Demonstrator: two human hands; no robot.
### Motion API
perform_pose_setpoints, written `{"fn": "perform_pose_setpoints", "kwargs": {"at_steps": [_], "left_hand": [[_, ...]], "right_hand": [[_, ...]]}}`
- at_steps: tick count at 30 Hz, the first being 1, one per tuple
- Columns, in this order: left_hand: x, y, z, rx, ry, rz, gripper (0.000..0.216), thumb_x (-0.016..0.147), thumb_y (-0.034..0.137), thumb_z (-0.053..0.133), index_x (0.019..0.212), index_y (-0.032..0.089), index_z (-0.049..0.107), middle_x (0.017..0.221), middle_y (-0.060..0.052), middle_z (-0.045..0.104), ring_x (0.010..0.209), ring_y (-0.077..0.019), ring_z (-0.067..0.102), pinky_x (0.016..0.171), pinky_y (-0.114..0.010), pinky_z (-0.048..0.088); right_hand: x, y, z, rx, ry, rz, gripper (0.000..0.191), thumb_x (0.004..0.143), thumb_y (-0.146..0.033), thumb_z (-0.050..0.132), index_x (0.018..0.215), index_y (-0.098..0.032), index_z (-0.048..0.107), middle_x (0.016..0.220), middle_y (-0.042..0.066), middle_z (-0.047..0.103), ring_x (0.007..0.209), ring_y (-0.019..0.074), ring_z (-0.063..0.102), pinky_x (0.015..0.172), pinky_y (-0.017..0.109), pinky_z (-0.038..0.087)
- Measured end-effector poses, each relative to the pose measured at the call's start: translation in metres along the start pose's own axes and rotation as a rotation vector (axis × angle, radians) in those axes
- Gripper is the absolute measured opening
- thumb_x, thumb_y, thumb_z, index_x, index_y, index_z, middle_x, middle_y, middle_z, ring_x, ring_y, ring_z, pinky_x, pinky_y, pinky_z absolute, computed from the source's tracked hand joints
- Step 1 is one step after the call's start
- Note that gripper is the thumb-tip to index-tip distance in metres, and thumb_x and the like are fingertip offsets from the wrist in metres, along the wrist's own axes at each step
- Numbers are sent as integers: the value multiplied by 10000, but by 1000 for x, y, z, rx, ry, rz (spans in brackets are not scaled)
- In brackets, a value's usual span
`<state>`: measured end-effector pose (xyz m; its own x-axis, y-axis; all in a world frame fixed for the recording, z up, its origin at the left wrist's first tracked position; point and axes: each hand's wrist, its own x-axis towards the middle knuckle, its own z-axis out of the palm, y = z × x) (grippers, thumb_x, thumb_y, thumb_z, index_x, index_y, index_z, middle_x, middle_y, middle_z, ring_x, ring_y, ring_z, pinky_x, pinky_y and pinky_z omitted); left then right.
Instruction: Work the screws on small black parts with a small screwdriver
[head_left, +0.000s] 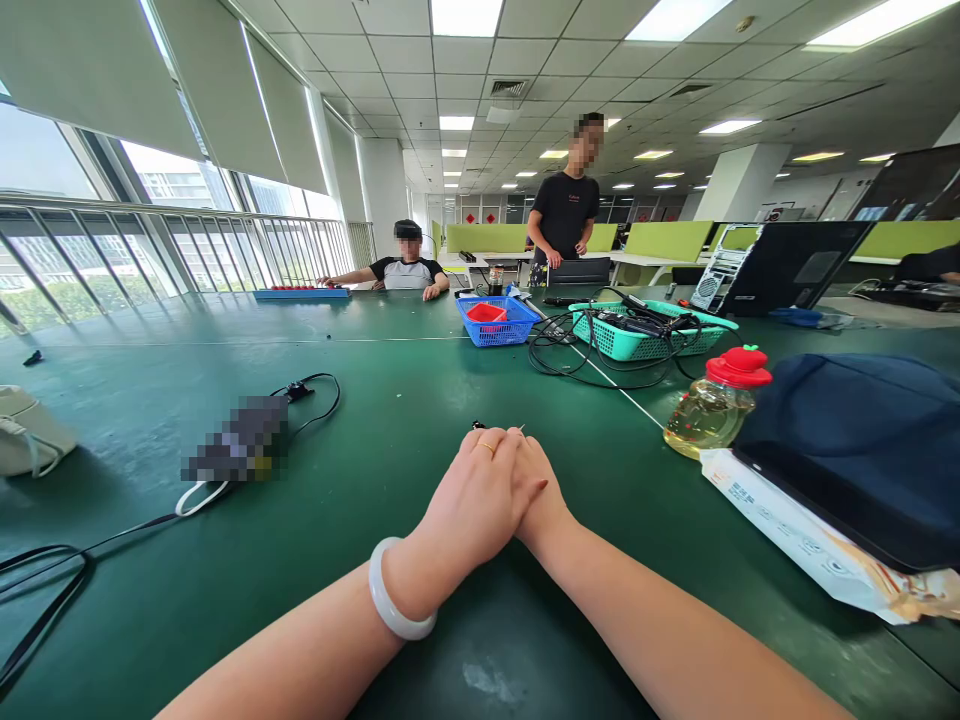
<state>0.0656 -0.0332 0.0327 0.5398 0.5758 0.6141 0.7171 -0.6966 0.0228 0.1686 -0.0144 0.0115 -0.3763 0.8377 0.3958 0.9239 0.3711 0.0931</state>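
Note:
My left hand [480, 485], with a gold ring and a white bangle [390, 600] on the wrist, lies over my right hand [544, 495] just above the green tabletop [360, 520]. The fingers of both hands are closed against each other, and those of the right are largely covered by the left. A small dark thing [478, 425] peeks out beyond the left fingertips; its kind does not show. Whatever lies between the palms, if anything, is hidden.
Left lie a blurred dark item [244, 440] and a black cord [112, 535]. Right stand a red-lidded bottle [709, 405], a navy cap [862, 430] and a white packet [795, 540]. Further back are a blue basket [499, 330], a green basket of cables [630, 345] and two people.

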Motion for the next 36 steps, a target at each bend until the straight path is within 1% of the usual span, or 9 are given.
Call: {"fn": "perform_pose_setpoints", "kwargs": {"at_steps": [3,6,11,17,22,26,30,33,36], "left_hand": [[0,-3,2,-32,-1,-106,427,960,467,530,1240,148,578,1183,-145,678,1118,-277,632,982,-436,519],[-2,0,3,-23,-16,-52,294,979,365,520,1174,160,598,1096,-124,693,1065,-264,651,958,-427,534],[0,4,-3,-62,-32,-21,132,965,222,533,1055,192,624,972,-83,692,1017,-248,656,919,-401,551],[2,2,-5,-150,-32,-198,381,885,388,678,1178,161,591,1180,-127,678,1115,-268,641,981,-426,539],[-1,6,-2,-75,-10,-46,169,967,284,543,1074,180,622,1021,-94,696,1018,-246,652,932,-416,550],[-1,5,-3,-53,34,123,172,984,231,481,1021,183,642,994,-92,686,1029,-241,631,979,-424,523],[2,3,-5,-74,69,60,298,981,328,511,1205,147,586,1142,-125,684,1120,-263,612,1008,-449,513],[2,3,-4,-56,66,49,274,989,309,491,1182,148,600,1086,-120,693,1058,-255,633,964,-435,530],[-1,5,-2,5,38,129,201,982,214,479,1103,182,636,1049,-102,692,1036,-250,629,979,-450,508]], "right_hand": [[3,0,-7,17,-31,6,199,920,-132,523,1036,-211,664,920,122,682,872,276,557,697,384,443],[-1,-1,-5,-19,-45,15,197,910,-98,514,979,-216,657,866,109,658,870,270,538,688,369,423],[-3,-3,-4,-51,-41,51,207,919,-83,491,977,-203,650,1020,113,653,924,254,538,699,354,421],[1,-1,-12,-18,-85,42,212,935,-106,489,1049,-208,636,941,98,663,886,257,537,687,358,413],[-4,0,-2,-73,-12,35,176,912,-87,506,959,-206,627,940,97,640,886,245,524,680,346,413],[-5,-1,-1,-96,66,58,179,918,-86,497,942,-210,623,993,85,635,886,229,522,725,348,429],[-2,0,-7,-62,19,29,138,905,-108,545,947,-206,631,906,83,648,850,240,529,722,363,427],[-3,0,-6,-39,39,23,139,898,-96,550,920,-210,627,900,79,649,848,236,526,703,355,418],[-6,3,-1,-45,130,49,177,895,-66,525,889,-215,619,949,74,647,851,219,520,701,340,411]]}}
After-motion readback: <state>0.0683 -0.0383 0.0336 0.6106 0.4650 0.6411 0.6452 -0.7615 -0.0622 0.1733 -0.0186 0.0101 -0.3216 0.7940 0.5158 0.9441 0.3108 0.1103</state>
